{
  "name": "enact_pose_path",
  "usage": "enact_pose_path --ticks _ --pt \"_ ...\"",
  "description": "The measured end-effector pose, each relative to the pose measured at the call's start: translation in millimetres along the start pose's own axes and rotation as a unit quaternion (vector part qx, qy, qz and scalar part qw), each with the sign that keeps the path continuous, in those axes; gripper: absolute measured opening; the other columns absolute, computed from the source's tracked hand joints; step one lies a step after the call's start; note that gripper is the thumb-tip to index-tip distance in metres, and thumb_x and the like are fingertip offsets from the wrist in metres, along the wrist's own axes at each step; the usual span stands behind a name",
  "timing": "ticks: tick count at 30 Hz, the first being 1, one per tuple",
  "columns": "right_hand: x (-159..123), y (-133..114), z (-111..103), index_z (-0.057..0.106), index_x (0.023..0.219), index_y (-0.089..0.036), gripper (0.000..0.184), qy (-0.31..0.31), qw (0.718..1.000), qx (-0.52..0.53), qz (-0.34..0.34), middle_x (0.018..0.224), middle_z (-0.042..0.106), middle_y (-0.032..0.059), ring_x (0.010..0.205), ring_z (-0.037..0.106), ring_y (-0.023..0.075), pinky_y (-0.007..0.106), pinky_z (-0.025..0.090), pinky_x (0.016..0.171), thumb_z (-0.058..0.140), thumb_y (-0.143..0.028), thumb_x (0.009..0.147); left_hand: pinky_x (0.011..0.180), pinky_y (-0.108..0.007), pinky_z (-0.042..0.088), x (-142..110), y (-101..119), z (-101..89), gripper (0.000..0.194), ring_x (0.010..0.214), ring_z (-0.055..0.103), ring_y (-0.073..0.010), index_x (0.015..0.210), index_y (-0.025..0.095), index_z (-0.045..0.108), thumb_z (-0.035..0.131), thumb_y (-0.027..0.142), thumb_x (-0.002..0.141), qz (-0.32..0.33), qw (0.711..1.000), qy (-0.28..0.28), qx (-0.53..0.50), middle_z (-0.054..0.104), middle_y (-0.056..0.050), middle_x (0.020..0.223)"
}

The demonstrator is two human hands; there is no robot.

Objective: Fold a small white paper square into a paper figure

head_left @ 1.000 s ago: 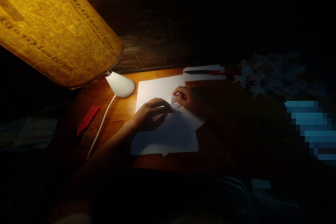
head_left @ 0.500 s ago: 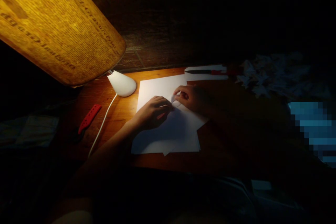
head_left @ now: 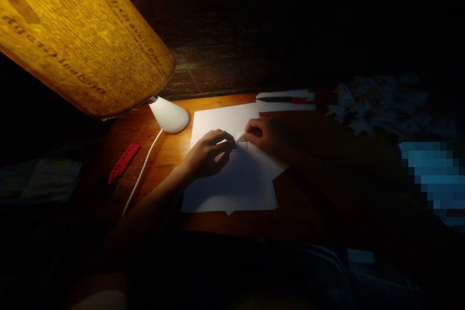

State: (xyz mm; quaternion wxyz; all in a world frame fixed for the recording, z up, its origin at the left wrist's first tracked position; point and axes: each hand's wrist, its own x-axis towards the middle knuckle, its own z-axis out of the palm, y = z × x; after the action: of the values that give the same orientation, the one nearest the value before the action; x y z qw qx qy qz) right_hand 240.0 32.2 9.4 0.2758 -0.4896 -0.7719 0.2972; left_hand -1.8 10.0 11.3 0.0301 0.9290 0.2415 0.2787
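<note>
One folded paper (head_left: 241,145) is being pinched mid-frame by the right hand (head_left: 265,133), the left hand (head_left: 211,155) touching it, its grip unclear. "GravurePrint" is crossing the upper-left lampshade (head_left: 87,38).

A brown wooden surface (head_left: 167,156) spreads under the left grip (head_left: 210,151) and right grip (head_left: 267,134), white sheets (head_left: 232,193) lying on it beneath both. Left of the left grip lie a red, holed object (head_left: 124,162) and a white cord (head_left: 147,156); beyond them stands a white lamp base (head_left: 170,117). Past the right grip lies more paper (head_left: 285,107).
</note>
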Motion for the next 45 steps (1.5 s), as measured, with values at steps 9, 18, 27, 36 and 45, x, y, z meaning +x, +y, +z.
enact_pose_path --ticks 9,18,27,36,45 --pt "1.0 5.3 3.6 0.068 0.082 -0.021 0.008 0.011 0.999 0.022 -0.021 0.078 0.068 0.0011 0.071 0.056 0.0158 0.033 0.04 0.07 0.071 -0.025 0.088 0.08 -0.037 0.06 -1.9 -1.3 -0.2 0.023 0.091 0.073 -0.0202 0.108 0.019 0.075 0.058 0.008 0.098 -0.012 0.999 -0.036 -0.018 0.08 -0.008 0.107" --pt "0.6 5.0 3.4 0.072 0.086 -0.02 0.002 0.012 0.999 0.04 -0.029 0.086 0.071 0.003 0.076 0.059 0.0162 0.032 0.043 0.072 0.073 -0.02 0.086 0.088 -0.042 0.065 -4.4 -1.7 0.7 0.024 0.103 0.074 -0.0232 0.11 0.019 0.078 0.059 0.011 0.097 -0.044 0.997 -0.054 -0.043 0.076 -0.014 0.122" --pt "0.6 5.6 1.3 0.071 0.085 -0.02 0.003 0.001 0.999 0.033 -0.034 0.087 0.071 0.0025 0.075 0.058 0.0155 0.031 0.042 0.071 0.073 -0.02 0.087 0.087 -0.043 0.063 -0.5 -3.8 -1.1 0.025 0.103 0.072 -0.0232 0.108 0.02 0.076 0.059 0.008 0.095 -0.03 0.996 -0.065 -0.049 0.079 -0.012 0.122" --pt "1.1 8.3 2.6 0.071 0.086 -0.02 0.006 0.01 0.999 0.023 -0.045 0.089 0.07 0.001 0.075 0.059 0.0136 0.03 0.041 0.073 0.076 -0.016 0.087 0.084 -0.036 0.063 1.6 -3.8 -1.3 0.02 0.1 0.071 -0.0206 0.109 0.02 0.072 0.057 0.009 0.1 -0.017 0.998 -0.061 -0.028 0.078 -0.01 0.119" --pt "0.5 4.3 -0.2 0.071 0.085 -0.019 0.007 0.003 0.999 0.019 -0.03 0.09 0.072 0.001 0.074 0.058 0.0134 0.031 0.041 0.073 0.077 -0.018 0.088 0.087 -0.038 0.059 2.9 -4.7 1.0 0.014 0.1 0.069 -0.022 0.104 0.02 0.073 0.062 0.012 0.101 -0.008 0.999 -0.052 0.0 0.079 -0.009 0.116"
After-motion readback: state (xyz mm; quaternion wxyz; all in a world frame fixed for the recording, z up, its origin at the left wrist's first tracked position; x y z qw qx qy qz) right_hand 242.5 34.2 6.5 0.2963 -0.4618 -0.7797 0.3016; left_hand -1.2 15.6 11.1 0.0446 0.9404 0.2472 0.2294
